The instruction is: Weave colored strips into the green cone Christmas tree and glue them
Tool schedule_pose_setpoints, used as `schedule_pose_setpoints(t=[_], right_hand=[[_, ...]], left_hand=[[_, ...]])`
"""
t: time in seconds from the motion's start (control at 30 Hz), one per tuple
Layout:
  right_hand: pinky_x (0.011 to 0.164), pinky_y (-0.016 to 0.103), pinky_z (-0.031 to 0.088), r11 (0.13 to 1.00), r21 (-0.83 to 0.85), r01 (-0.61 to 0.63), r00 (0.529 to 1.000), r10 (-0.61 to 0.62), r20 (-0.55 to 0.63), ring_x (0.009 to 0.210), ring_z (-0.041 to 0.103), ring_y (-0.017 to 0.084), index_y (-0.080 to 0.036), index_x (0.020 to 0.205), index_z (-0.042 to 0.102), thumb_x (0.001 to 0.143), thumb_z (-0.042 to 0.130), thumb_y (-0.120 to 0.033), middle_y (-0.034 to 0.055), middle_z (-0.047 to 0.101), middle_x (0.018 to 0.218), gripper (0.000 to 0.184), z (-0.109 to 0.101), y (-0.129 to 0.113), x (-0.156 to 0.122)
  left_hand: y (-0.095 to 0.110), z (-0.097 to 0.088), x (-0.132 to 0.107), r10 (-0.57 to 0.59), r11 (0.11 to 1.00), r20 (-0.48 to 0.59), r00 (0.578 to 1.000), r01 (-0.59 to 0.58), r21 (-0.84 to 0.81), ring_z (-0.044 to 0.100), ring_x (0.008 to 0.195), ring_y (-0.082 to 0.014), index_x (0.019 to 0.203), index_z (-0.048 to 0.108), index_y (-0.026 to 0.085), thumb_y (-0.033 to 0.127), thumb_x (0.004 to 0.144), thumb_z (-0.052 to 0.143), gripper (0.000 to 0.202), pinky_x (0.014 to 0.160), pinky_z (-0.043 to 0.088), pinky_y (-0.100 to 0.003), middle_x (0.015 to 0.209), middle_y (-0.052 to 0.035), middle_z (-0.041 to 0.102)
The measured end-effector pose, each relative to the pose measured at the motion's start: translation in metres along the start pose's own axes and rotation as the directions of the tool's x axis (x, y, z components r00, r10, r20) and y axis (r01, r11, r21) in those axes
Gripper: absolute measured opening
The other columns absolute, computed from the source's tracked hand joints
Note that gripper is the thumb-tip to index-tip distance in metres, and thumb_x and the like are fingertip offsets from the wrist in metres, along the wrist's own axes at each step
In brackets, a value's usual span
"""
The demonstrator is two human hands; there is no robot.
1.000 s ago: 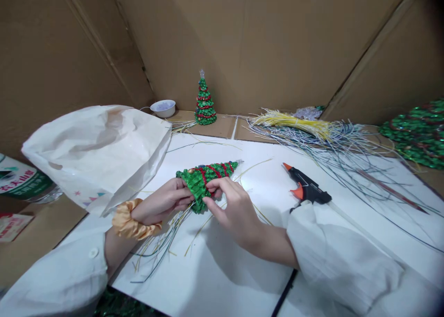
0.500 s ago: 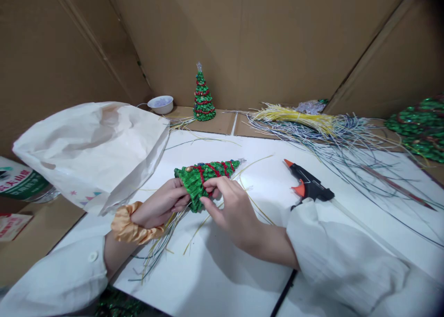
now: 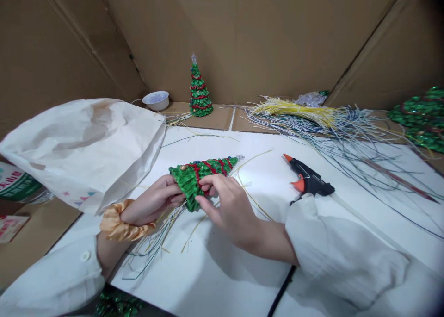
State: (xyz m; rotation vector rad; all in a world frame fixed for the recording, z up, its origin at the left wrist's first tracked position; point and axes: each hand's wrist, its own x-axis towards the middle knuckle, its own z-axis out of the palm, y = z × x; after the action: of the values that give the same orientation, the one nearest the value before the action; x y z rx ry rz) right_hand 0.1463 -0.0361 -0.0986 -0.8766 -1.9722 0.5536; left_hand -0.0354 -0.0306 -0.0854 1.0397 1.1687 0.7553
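Observation:
A small artificial Christmas tree (image 3: 189,185), green with red garland and gold and blue beads, lies tilted with its clear tip (image 3: 240,157) pointing right. My right hand (image 3: 231,206) is closed on its side, thumb at the lower rim and fingers on the garland. At the broad base, my left hand (image 3: 157,199) has its fingers pressed together; its fingertips are partly hidden behind the rim. Thin yellow, white and green wires (image 3: 161,233) trail below the base onto the white board (image 3: 215,280).
A black-and-orange glue gun (image 3: 308,178) lies at right. Behind are a finished-looking tree (image 3: 200,95), a white bowl (image 3: 156,100) and a wire bundle (image 3: 294,111). A white bag (image 3: 86,146) fills the left; a brown-red pointed stick (image 3: 402,180) lies among wires. Cardboard walls (image 3: 222,39) enclose the back.
My left hand has shifted slightly left, its fingers drawn a little out from the tree's base. The trailing wires have spread left. My right hand keeps its grip; the view has shifted slightly.

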Motion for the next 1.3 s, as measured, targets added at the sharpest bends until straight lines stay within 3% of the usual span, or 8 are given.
schedule_pose_setpoints(t=[0.27, 0.5, 0.6, 0.7, 0.83, 0.9, 1.13, 1.3], right_hand=[[0.072, 0.029, 0.041, 1.000, -0.014, 0.015, 1.000, -0.015, -0.004, 0.076, 0.057, 0.015, -0.016, 0.094, 0.051, 0.079, 0.058, -0.018, 0.0037, 0.063, 0.085, 0.017, -0.001, 0.000, 0.001], [0.073, 0.029, 0.044, 1.000, 0.028, -0.015, 1.000, 0.015, -0.004, 0.078, 0.056, 0.015, -0.015, 0.099, 0.051, 0.081, 0.055, -0.019, 0.0047, 0.060, 0.087, 0.019, 0.001, 0.003, 0.003], [0.077, 0.031, 0.046, 0.998, -0.015, -0.058, 0.998, 0.059, 0.022, 0.086, 0.055, 0.017, -0.012, 0.108, 0.050, 0.081, 0.056, -0.026, 0.0088, 0.057, 0.096, 0.031, -0.002, 0.005, 0.007], [0.087, 0.036, 0.043, 0.990, -0.137, -0.043, 0.997, 0.051, 0.054, 0.101, 0.049, 0.023, -0.009, 0.116, 0.050, 0.079, 0.059, -0.036, 0.0140, 0.053, 0.109, 0.046, -0.006, 0.010, 0.013], [0.102, 0.043, 0.028, 0.968, -0.221, 0.116, 0.977, -0.070, 0.202, 0.121, 0.036, 0.027, -0.011, 0.127, 0.043, 0.071, 0.063, -0.052, 0.0149, 0.045, 0.129, 0.073, -0.008, 0.019, 0.020], [0.105, 0.042, 0.024, 0.958, -0.232, 0.166, 0.960, -0.103, 0.261, 0.125, 0.033, 0.026, -0.011, 0.133, 0.037, 0.066, 0.068, -0.051, 0.0144, 0.043, 0.134, 0.084, -0.007, 0.023, 0.021], [0.105, 0.041, 0.025, 0.937, -0.289, 0.196, 0.954, -0.114, 0.276, 0.124, 0.035, 0.026, -0.008, 0.133, 0.037, 0.066, 0.071, -0.044, 0.0155, 0.043, 0.135, 0.083, -0.006, 0.024, 0.021], [0.105, 0.040, 0.025, 0.929, -0.306, 0.210, 0.955, -0.128, 0.269, 0.124, 0.035, 0.027, -0.007, 0.133, 0.037, 0.065, 0.072, -0.045, 0.0154, 0.043, 0.135, 0.085, -0.005, 0.024, 0.021]], left_hand=[[-0.001, -0.010, -0.007, -0.031, 0.984, 0.055, 0.998, 0.040, -0.172, 0.028, 0.050, -0.0079, 0.060, 0.055, 0.014, 0.025, 0.070, 0.058, 0.015, 0.049, 0.027, -0.022, 0.052, 0.0027, 0.031], [-0.007, -0.012, -0.006, 0.037, 0.990, 0.049, 0.998, -0.029, -0.140, 0.029, 0.052, -0.0066, 0.074, 0.058, 0.012, 0.040, 0.067, 0.068, 0.030, 0.046, 0.026, -0.019, 0.059, 0.0026, 0.037], [-0.010, -0.014, -0.003, 0.129, 0.989, 0.097, 0.987, -0.120, -0.090, 0.029, 0.053, -0.0067, 0.073, 0.056, 0.012, 0.043, 0.067, 0.069, 0.034, 0.046, 0.027, -0.018, 0.060, 0.0029, 0.038], [-0.013, -0.015, -0.001, 0.180, 0.981, 0.091, 0.980, -0.172, -0.086, 0.029, 0.051, -0.0071, 0.068, 0.050, 0.013, 0.048, 0.078, 0.055, 0.037, 0.045, 0.028, -0.019, 0.057, 0.0034, 0.036], [-0.015, -0.011, -0.002, 0.171, 0.979, 0.066, 0.983, -0.163, -0.119, 0.029, 0.050, -0.0076, 0.070, 0.047, 0.014, 0.042, 0.087, 0.041, 0.034, 0.046, 0.029, -0.020, 0.057, 0.0029, 0.036], [-0.014, -0.009, -0.002, 0.175, 0.979, 0.063, 0.983, -0.167, -0.114, 0.029, 0.050, -0.0073, 0.066, 0.045, 0.014, 0.040, 0.088, 0.041, 0.034, 0.045, 0.028, -0.020, 0.056, 0.0030, 0.035], [-0.006, -0.014, -0.004, 0.037, 0.992, 0.076, 0.996, -0.027, -0.119, 0.023, 0.046, -0.0044, 0.061, 0.041, 0.014, 0.040, 0.082, 0.052, 0.035, 0.042, 0.020, -0.017, 0.052, 0.0057, 0.029], [-0.005, -0.014, -0.001, 0.000, 0.999, -0.020, 1.000, -0.001, -0.051, 0.019, 0.043, -0.0027, 0.059, 0.044, 0.014, 0.033, 0.076, 0.063, 0.031, 0.039, 0.015, -0.015, 0.049, 0.0073, 0.028]])
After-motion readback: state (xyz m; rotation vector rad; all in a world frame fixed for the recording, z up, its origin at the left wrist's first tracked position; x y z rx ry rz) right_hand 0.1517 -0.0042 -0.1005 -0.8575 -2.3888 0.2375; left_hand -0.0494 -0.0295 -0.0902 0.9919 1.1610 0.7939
